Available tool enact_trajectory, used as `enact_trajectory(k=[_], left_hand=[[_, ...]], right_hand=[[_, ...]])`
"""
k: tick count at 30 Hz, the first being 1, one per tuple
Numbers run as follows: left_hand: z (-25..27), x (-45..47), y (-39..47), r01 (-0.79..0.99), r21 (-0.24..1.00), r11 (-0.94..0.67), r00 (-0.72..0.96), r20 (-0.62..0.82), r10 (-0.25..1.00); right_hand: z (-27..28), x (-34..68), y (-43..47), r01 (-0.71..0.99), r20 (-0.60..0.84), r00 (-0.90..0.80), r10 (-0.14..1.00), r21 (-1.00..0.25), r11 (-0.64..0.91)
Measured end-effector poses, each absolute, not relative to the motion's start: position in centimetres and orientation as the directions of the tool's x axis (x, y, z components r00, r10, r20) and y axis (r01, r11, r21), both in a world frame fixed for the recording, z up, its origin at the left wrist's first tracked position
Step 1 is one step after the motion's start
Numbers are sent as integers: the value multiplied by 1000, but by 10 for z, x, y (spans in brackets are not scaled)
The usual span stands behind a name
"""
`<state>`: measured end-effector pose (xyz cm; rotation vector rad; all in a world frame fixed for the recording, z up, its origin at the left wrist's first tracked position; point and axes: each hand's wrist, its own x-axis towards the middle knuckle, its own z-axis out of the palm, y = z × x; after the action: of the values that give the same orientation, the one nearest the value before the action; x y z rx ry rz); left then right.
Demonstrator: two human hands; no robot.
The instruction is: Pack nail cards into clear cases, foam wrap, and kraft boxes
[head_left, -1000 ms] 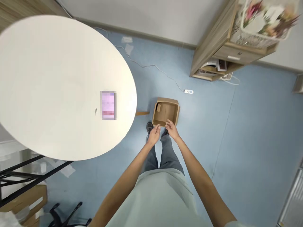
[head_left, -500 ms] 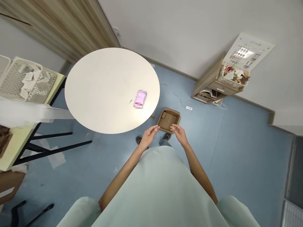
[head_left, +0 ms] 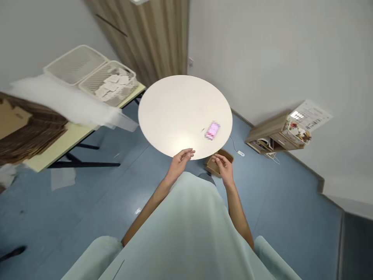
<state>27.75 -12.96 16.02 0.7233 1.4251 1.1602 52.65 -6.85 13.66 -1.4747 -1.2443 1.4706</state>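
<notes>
My left hand [head_left: 179,162] is held in front of me at the near edge of a round white table [head_left: 175,112], fingers stretched out and nothing in them. To its right, my right hand [head_left: 225,168] hovers with loosely bent fingers apart, also holding nothing. Beneath the right hand, a brown cardboard box [head_left: 210,166] without a lid stands on the floor, partly covered by the table and the hand. A pink rectangular object [head_left: 213,129], blurred by pixels, lies on the table's right side beside a small dark mark.
On the left, a pale yellow table [head_left: 78,130] carries a white plastic basket [head_left: 132,72] of white pieces, a roll of white sheet [head_left: 64,102] and stacked cardboard [head_left: 37,130]. A wooden cabinet [head_left: 271,130] stands by the right wall. A power strip [head_left: 240,153] lies on the floor.
My view has turned left, so the round table and the box have shifted right in it. My left hand now overlaps the table's near edge. Both hands remain without anything in them.
</notes>
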Motion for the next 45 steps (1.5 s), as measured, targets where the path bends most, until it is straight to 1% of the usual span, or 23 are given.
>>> enact_trajectory(k=[4, 9, 13, 16, 19, 23, 27, 33, 38, 41, 45], left_hand=[[166, 222, -153, -258, 921, 293, -349, -372, 860], [163, 168, -175, -322, 910, 262, -488, -396, 778], [159, 120, -187, -307, 908, 286, -564, -416, 713], [157, 78, -188, -275, 911, 308, -608, -413, 678], [159, 34, -179, -266, 910, 319, -636, -414, 651], [163, -24, -159, -231, 913, 336, -643, -402, 652], [162, -80, -141, -193, 917, 348, -651, -385, 654], [140, -156, -124, -197, 919, 341, -673, -380, 635], [103, -222, -96, -142, 891, 432, -602, -424, 677], [76, -261, -63, -43, 853, 519, -535, -459, 709], [45, -301, -8, 208, 767, 607, -495, -453, 741]], right_hand=[[153, 459, -70, 202, -295, -217, 931, -946, -253], [168, 382, -60, 252, -304, -366, 879, -942, -221], [169, 319, -48, 261, -318, -457, 831, -941, -216], [162, 271, -40, 245, -324, -485, 812, -942, -230], [154, 226, -30, 222, -351, -504, 789, -936, -274], [146, 172, -13, 199, -393, -500, 772, -920, -338], [145, 125, 2, 197, -417, -497, 761, -908, -369], [154, 79, 15, 228, -389, -519, 761, -921, -316], [165, 54, 15, 253, -384, -453, 804, -921, -298], [171, 39, 10, 250, -373, -360, 855, -922, -297], [178, 19, 1, 244, -376, -203, 904, -914, -325]])
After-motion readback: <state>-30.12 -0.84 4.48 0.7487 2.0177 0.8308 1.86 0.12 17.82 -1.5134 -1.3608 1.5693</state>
